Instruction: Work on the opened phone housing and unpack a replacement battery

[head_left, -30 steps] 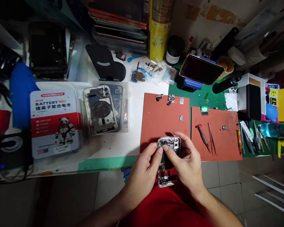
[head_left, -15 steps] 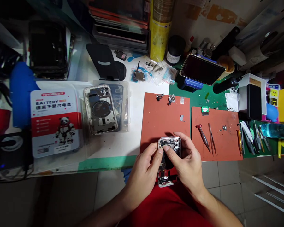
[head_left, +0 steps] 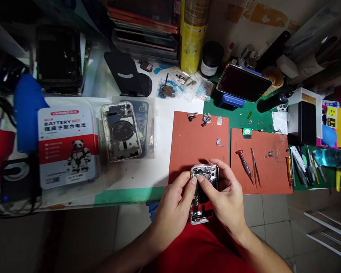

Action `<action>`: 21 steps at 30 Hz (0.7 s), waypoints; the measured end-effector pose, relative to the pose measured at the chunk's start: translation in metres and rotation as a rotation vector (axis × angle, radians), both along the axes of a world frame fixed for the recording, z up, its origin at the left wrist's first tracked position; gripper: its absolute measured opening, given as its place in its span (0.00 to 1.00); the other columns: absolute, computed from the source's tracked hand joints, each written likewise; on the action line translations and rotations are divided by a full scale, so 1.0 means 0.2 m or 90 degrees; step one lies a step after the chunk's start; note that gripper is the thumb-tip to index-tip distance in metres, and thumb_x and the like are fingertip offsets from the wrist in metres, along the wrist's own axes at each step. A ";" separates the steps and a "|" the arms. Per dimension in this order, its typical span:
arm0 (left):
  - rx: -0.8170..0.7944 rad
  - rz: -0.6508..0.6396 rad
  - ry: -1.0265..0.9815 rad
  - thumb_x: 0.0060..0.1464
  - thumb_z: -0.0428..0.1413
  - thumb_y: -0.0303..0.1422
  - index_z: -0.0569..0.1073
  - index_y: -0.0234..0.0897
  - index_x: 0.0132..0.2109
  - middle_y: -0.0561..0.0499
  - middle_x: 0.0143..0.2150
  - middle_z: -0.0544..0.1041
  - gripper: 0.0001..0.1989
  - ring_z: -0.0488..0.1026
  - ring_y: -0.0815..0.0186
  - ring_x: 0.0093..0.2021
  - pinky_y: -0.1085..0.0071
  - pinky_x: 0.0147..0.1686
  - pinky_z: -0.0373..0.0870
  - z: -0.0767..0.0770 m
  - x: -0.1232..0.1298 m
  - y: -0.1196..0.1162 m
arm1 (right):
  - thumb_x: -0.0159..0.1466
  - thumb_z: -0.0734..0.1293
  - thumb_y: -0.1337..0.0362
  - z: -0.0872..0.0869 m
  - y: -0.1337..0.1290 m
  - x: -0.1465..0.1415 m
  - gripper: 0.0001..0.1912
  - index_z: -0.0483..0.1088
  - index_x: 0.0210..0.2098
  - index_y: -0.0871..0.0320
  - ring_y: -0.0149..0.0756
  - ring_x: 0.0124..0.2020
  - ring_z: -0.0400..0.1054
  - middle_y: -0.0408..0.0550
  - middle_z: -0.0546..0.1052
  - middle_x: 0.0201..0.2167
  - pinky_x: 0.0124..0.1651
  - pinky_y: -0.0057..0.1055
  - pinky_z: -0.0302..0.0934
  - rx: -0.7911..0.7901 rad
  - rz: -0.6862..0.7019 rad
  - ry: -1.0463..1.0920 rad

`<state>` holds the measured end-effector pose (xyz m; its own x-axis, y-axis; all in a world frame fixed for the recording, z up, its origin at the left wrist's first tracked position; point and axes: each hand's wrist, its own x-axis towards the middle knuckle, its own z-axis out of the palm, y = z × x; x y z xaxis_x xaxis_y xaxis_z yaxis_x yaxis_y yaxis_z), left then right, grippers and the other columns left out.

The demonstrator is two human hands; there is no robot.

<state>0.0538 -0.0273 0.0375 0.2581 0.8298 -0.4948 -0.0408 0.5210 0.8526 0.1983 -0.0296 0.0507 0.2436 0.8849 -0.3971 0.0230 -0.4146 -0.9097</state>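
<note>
An opened phone housing with its inner parts showing is held between both hands at the bench's front edge. My left hand grips its left side, the thumb pressing near the upper left of the inside. From the right, my right hand wraps around the other edge, its thumb also laid on the inner parts near the top. The two thumb tips almost meet, and what lies under them is hidden. Beyond the hands, small metal phone parts and a thin metal plate lie on the left brown mat.
A red-capped screwdriver and tweezers lie on the right brown mat. Another phone housing rests on a clear plastic case, beside a battery box. A phone leans on a blue stand at the back.
Both hands keep the same hold on the phone housing, thumbs in the same place. The whole view has shifted very slightly.
</note>
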 end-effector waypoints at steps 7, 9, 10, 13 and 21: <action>-0.005 0.005 0.017 0.74 0.53 0.44 0.79 0.41 0.58 0.46 0.54 0.84 0.17 0.81 0.58 0.51 0.67 0.47 0.76 0.01 0.00 0.01 | 0.65 0.79 0.57 0.00 -0.01 0.00 0.22 0.76 0.57 0.48 0.41 0.47 0.83 0.47 0.86 0.49 0.52 0.38 0.79 0.003 -0.018 0.021; -0.008 0.006 0.012 0.74 0.53 0.43 0.79 0.41 0.57 0.46 0.54 0.84 0.17 0.81 0.58 0.51 0.68 0.47 0.76 0.02 0.00 0.01 | 0.65 0.79 0.58 0.00 -0.01 0.00 0.22 0.76 0.57 0.49 0.41 0.46 0.83 0.47 0.86 0.48 0.51 0.38 0.79 0.003 -0.020 0.021; -0.007 0.007 0.012 0.74 0.53 0.43 0.79 0.41 0.57 0.47 0.53 0.84 0.16 0.81 0.58 0.50 0.68 0.47 0.76 0.02 0.00 0.01 | 0.65 0.79 0.58 0.00 -0.01 0.00 0.23 0.76 0.57 0.49 0.41 0.46 0.83 0.47 0.86 0.47 0.51 0.38 0.80 0.002 -0.022 0.021; -0.003 0.013 0.019 0.73 0.53 0.43 0.80 0.41 0.56 0.47 0.52 0.85 0.16 0.81 0.59 0.49 0.68 0.48 0.76 0.01 0.01 0.01 | 0.63 0.79 0.57 0.00 0.00 -0.01 0.23 0.76 0.56 0.50 0.41 0.45 0.83 0.48 0.86 0.47 0.49 0.38 0.80 -0.004 -0.035 0.018; -0.016 -0.007 -0.005 0.73 0.54 0.46 0.79 0.42 0.60 0.47 0.50 0.84 0.19 0.78 0.63 0.41 0.68 0.43 0.76 -0.03 -0.02 0.01 | 0.67 0.77 0.55 -0.01 0.00 0.02 0.24 0.74 0.60 0.49 0.42 0.49 0.81 0.49 0.83 0.52 0.53 0.39 0.78 -0.008 -0.024 0.051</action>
